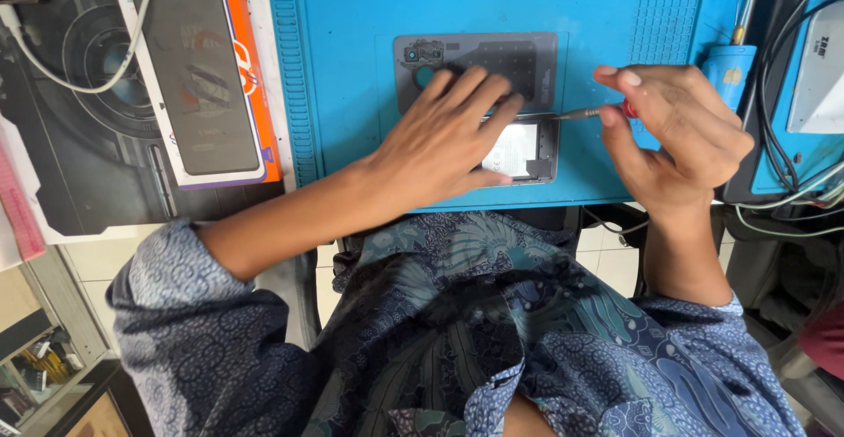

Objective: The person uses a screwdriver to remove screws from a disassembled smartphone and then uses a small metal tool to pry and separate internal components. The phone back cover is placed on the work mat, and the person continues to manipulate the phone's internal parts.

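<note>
An opened phone (529,151) lies on the blue work mat (352,68), its white battery and grey frame showing. My left hand (440,138) lies flat over its left part, fingers spread, pressing it down. Just behind it sits a grey phone back cover (519,59) with a camera cut-out. My right hand (673,129) grips a small screwdriver (585,113) with a red handle; its metal tip points left at the phone's upper right edge.
A phone box (198,81) with orange sides and a dark screen picture lies left of the mat. A white cable (79,81) crosses it. Black and white cables (782,138) bunch at the right beside a blue tool handle (728,68). My patterned blue shirt (492,331) fills the foreground.
</note>
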